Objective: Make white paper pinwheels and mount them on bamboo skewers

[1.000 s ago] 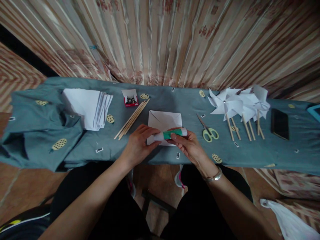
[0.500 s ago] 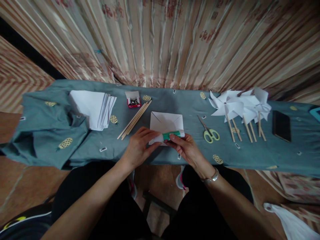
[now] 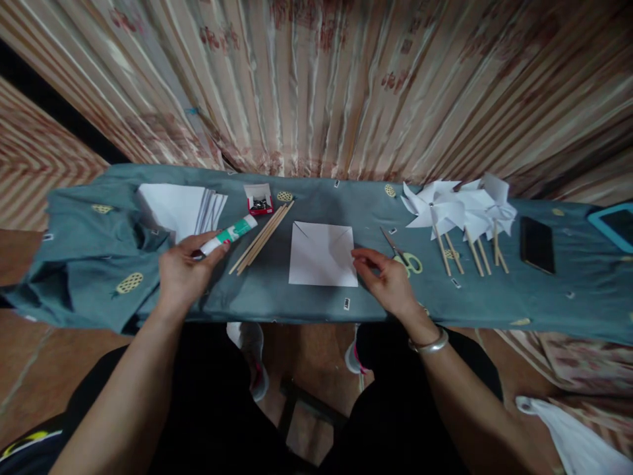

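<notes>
In the head view my left hand [image 3: 185, 270] is closed around a green and white glue stick [image 3: 236, 231], held tilted beside the bundle of wooden sticks [image 3: 264, 237]. A square of white paper [image 3: 322, 260] with short diagonal lines at its upper corners lies flat before me. My right hand [image 3: 383, 280] has its thumb and fingers drawn together at the paper's right edge. Scissors [image 3: 413, 263] with light green handles lie just beyond that hand. Left of the sticks is a stack of white paper sheets [image 3: 173, 204], partly hidden by my left hand.
A small open red box [image 3: 260, 204] of metal pins stands behind the sticks. Several white paper pinwheels [image 3: 440, 208] on sticks lie to the right, then a black phone [image 3: 537, 244] and a blue-edged device [image 3: 613, 227]. A patterned curtain [image 3: 316, 99] hangs behind the cloth-covered table [image 3: 306, 310].
The glue stick has moved left, away from above the paper, in my left hand. My right hand has let go of it and come to the paper's right edge.
</notes>
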{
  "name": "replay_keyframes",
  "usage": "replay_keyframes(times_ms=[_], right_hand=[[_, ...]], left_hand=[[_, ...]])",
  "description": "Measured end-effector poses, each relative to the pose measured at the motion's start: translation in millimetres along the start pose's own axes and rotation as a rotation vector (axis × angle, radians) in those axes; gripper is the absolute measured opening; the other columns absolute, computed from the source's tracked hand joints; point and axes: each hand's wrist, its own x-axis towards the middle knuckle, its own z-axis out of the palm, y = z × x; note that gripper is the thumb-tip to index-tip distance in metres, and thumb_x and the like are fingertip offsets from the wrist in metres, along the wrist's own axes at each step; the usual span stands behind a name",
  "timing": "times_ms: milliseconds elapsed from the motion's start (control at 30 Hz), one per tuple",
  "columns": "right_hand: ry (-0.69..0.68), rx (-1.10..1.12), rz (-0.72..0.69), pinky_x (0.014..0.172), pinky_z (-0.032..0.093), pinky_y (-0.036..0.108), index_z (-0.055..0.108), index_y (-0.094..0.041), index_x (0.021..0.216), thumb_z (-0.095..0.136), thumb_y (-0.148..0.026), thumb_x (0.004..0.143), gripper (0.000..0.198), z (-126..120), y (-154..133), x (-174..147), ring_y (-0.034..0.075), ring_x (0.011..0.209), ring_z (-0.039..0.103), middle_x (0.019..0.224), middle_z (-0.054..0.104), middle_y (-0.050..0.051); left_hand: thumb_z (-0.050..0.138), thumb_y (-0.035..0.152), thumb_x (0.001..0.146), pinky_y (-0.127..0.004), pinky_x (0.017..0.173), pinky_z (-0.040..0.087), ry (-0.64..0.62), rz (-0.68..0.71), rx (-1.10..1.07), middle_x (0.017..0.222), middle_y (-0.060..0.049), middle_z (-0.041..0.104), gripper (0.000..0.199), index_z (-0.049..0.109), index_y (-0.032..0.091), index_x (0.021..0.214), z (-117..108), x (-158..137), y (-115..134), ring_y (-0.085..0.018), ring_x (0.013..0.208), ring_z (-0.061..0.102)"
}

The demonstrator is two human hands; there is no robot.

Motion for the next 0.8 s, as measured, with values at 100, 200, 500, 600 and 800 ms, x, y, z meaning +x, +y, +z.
replay_keyframes(times_ms=[100, 200, 500, 600, 800], right_hand=[[-0.095, -0.241, -0.196, 0.102, 0.047, 0.049, 0.068, -0.019, 0.115, 0.052, -0.025, 0.09, 0.03, -7, 10, -8, 0.027, 0.115, 0.063, 0.121, 0.069, 0.012], [-0.167, -0.323, -0.284, 0.107, 0.044, 0.051, 0.063, -0.017, 0.124, 0.046, -0.019, 0.091, 0.037, -4, 15, -17, 0.028, 0.126, 0.055, 0.135, 0.06, 0.014], [-0.188, -0.32, -0.284, 0.107, 0.045, 0.051, 0.062, -0.017, 0.125, 0.043, -0.012, 0.091, 0.039, 1, 13, -25, 0.025, 0.124, 0.056, 0.132, 0.062, 0.013], [-0.171, -0.302, -0.265, 0.107, 0.045, 0.052, 0.062, -0.019, 0.125, 0.042, -0.012, 0.091, 0.041, -1, 15, -22, 0.026, 0.125, 0.055, 0.133, 0.061, 0.012], [-0.201, -0.271, -0.283, 0.11, 0.042, 0.05, 0.059, -0.022, 0.129, 0.038, -0.005, 0.086, 0.051, -4, 21, -16, 0.023, 0.131, 0.05, 0.14, 0.056, 0.009]], left_hand=[[0.067, 0.047, 0.08, -0.029, 0.06, 0.047, 0.018, 0.008, 0.178, 0.079, -0.001, 0.072, 0.037, 0.072, 0.019, 0.103, -6, 3, -23, -0.018, 0.067, 0.062], [0.061, 0.046, 0.085, -0.035, 0.072, 0.052, -0.034, 0.14, 0.293, 0.094, -0.004, 0.073, 0.033, 0.072, 0.02, 0.102, -3, 0, -35, -0.024, 0.086, 0.067], [0.055, 0.037, 0.091, -0.053, 0.097, 0.044, -0.016, 0.469, 0.519, 0.13, -0.011, 0.059, 0.049, 0.049, 0.021, 0.137, -1, -9, -13, -0.036, 0.12, 0.05], [0.058, 0.033, 0.091, -0.051, 0.092, 0.049, -0.073, 0.643, 0.423, 0.125, -0.013, 0.061, 0.04, 0.056, 0.016, 0.127, 25, -25, 21, -0.033, 0.113, 0.055], [0.066, 0.027, 0.086, -0.043, 0.087, 0.052, -0.471, 0.849, 0.272, 0.112, -0.013, 0.066, 0.027, 0.063, 0.012, 0.109, 97, -54, 75, -0.029, 0.107, 0.057]])
